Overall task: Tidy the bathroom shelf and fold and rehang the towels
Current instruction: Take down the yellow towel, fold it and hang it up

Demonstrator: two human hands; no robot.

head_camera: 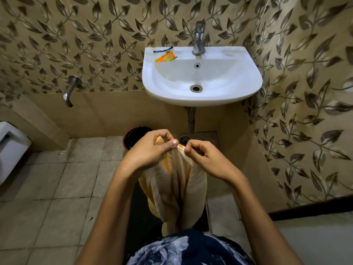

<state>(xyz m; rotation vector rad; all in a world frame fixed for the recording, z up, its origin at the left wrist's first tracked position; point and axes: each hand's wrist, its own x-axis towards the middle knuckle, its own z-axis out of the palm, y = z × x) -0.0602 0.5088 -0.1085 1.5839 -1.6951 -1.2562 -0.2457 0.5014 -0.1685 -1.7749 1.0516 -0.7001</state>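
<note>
A cream towel with orange stripes (177, 190) hangs in front of me, below the sink. My left hand (150, 150) pinches its top edge on the left. My right hand (202, 155) pinches the same edge just to the right, thumbs almost touching. The cloth drops in loose folds down to my waist. No shelf or towel rail is in view.
A white wall sink (202, 96) with a chrome tap (199, 38) is straight ahead; an orange sachet (165, 58) and a dark strip (162, 50) lie on its left rim. A dark round bin (133, 135) stands on the floor. A wall spout (69, 90) and white toilet (11, 144) are on the left.
</note>
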